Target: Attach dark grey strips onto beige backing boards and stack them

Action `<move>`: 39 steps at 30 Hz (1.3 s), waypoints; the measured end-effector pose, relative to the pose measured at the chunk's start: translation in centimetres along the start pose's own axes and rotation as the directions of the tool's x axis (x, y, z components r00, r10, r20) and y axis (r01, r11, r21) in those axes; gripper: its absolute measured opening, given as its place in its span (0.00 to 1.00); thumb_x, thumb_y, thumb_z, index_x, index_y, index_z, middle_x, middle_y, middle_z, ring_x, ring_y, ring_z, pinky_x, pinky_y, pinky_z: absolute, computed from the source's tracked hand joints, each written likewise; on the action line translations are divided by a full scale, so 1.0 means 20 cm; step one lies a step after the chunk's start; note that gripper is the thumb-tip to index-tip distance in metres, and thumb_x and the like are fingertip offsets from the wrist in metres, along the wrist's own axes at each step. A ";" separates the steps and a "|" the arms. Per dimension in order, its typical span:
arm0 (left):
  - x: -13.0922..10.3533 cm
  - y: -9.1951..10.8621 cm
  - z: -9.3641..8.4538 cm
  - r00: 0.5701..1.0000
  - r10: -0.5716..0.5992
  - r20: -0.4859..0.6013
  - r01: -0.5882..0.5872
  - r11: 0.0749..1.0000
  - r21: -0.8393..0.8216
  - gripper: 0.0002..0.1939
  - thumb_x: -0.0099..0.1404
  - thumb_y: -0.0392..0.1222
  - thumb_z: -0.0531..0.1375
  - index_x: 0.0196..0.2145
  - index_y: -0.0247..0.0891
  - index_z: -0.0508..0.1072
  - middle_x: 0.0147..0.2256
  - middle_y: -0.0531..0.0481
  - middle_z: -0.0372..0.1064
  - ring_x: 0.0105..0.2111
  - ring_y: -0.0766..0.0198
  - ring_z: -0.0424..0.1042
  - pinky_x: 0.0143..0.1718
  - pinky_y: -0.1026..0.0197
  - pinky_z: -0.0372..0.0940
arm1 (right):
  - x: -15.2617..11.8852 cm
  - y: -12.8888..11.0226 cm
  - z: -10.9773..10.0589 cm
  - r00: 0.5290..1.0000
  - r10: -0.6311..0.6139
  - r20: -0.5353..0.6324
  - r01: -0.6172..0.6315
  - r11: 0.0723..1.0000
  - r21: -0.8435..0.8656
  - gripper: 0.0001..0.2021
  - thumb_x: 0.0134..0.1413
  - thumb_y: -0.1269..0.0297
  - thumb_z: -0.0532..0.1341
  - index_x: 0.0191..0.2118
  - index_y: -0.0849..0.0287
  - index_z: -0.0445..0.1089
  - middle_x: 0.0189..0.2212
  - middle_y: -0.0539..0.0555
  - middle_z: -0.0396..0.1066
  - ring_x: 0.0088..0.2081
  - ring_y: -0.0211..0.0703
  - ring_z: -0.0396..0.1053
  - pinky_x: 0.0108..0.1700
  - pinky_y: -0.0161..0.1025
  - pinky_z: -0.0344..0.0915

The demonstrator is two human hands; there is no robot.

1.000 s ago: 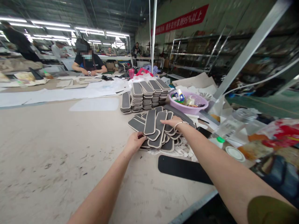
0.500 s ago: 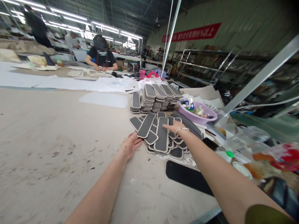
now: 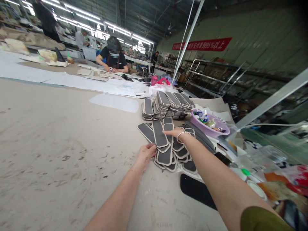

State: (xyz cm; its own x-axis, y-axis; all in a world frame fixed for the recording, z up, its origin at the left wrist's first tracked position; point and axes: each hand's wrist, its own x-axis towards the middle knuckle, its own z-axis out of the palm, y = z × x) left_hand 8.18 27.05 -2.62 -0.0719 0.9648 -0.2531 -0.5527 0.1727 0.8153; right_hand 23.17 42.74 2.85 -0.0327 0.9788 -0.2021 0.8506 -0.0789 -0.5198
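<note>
A loose pile of long, round-cornered dark grey pads with pale borders point(image 3: 166, 157) lies on the table in front of me. The uppermost grey pad point(image 3: 159, 134) is between my two hands. My left hand point(image 3: 145, 155) is low at the pile's left side, its fingers drawn together at that pad's lower left corner. From the right, my right hand point(image 3: 175, 133) reaches over the pile with one digit on the pad's right edge; its other fingers are partly hidden. Behind the pile, more such pads stand in neat stacks point(image 3: 166, 106).
A lilac basin point(image 3: 209, 126) with small items stands right of the stacks. A black rounded panel point(image 3: 197, 192) lies near my right forearm. Clear plastic containers point(image 3: 267, 154) and a metal post point(image 3: 271, 99) are at the right. Across the table a person point(image 3: 113, 57) works.
The uppermost pad has turned from leaning right to leaning left. My left hand's spread fingers have drawn together at its corner. My right hand has come to its edge. The view has shifted.
</note>
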 end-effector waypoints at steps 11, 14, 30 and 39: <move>0.02 -0.01 -0.02 0.997 -0.004 -0.081 0.000 0.999 -0.050 0.10 0.54 0.43 0.62 0.32 0.34 0.70 0.34 0.43 0.72 0.35 0.61 0.72 0.38 0.59 0.66 | -0.08 -0.12 0.06 0.982 -0.038 0.183 0.028 0.998 0.058 0.31 0.27 0.53 0.71 0.41 0.64 0.70 0.37 0.60 0.73 0.34 0.46 0.71 0.36 0.40 0.68; 0.02 -0.01 -0.02 0.993 -0.006 -0.122 -0.003 0.998 -0.070 0.15 0.55 0.48 0.61 0.35 0.35 0.66 0.33 0.44 0.71 0.29 0.63 0.72 0.35 0.58 0.67 | -0.15 -0.11 0.04 0.984 -0.061 0.169 0.048 0.996 0.082 0.29 0.29 0.55 0.70 0.41 0.63 0.69 0.36 0.58 0.73 0.33 0.44 0.71 0.35 0.39 0.67; 0.04 -0.05 -0.06 0.977 0.007 -0.215 -0.072 0.953 -0.295 0.28 0.58 0.63 0.52 0.47 0.39 0.65 0.50 0.40 0.65 0.44 0.56 0.69 0.40 0.56 0.67 | -0.67 -0.41 -0.02 0.871 -0.430 0.237 0.488 0.706 -0.514 0.32 0.37 0.51 0.64 0.52 0.51 0.61 0.37 0.55 0.71 0.39 0.54 0.68 0.38 0.41 0.60; 0.05 -0.05 -0.04 0.968 0.017 -0.249 -0.108 0.928 -0.356 0.20 0.60 0.55 0.54 0.44 0.38 0.67 0.45 0.42 0.69 0.40 0.59 0.71 0.41 0.56 0.67 | -0.65 -0.36 0.03 0.879 -0.421 0.224 0.477 0.773 -0.418 0.52 0.37 0.53 0.65 0.64 0.61 0.35 0.42 0.61 0.70 0.43 0.56 0.68 0.40 0.41 0.61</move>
State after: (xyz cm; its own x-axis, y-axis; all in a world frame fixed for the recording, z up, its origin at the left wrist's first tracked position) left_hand 7.93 27.61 -4.13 -0.2858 0.8878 -0.3608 -0.8010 -0.0146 0.5985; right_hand 17.14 30.49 8.63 -0.5042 0.8513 -0.1449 0.8616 0.4846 -0.1510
